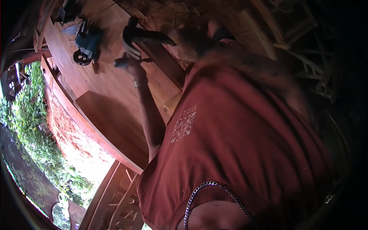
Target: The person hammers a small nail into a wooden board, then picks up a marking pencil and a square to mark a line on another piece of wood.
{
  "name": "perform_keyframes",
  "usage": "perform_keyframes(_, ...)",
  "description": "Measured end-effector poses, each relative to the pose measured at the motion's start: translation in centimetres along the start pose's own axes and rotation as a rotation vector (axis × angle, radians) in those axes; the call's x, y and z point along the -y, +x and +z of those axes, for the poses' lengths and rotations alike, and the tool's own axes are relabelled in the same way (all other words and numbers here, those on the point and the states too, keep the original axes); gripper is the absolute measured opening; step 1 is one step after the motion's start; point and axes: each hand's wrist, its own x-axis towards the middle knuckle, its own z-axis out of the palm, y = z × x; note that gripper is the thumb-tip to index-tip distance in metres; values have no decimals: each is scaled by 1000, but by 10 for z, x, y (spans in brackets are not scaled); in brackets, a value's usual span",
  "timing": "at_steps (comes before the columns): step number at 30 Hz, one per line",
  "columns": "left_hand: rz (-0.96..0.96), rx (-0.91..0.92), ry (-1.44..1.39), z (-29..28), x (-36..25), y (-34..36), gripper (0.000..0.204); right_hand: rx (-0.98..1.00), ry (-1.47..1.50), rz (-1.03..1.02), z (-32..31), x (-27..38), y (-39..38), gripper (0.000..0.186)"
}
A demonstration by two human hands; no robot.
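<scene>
Grips 1 hammer (153,37) by its dark handle in the right hand (188,45), with its head just beside the left hand (135,69), above the bench (113,87) near its right edge. Holds 1 grey-ended tool (120,63) in the closed left hand, at the same place; cannot tell its contact with the bench. Has 1 teal power tool (88,43) on the bench, toward the far left corner. Wears 1 bracelet (140,82) on the left wrist.

A brick-red shirt (237,122) bears a pale floral print (184,126), worn with a silvery neck chain (187,211) and light wristband (140,82)
</scene>
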Motion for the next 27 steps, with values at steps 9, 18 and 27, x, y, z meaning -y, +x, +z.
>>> perform_keyframes(9,44,161,205,34,-38,-36,34,41,64,-33,-28,22,5,22)
perform_keyframes(18,244,263,450,38,-45,-48,39,-197,59,-325,-56,80,19,44)
perform_keyframes(27,305,43,220,15,15,-38,32,108,-86,-237,5,-8,-26,34)
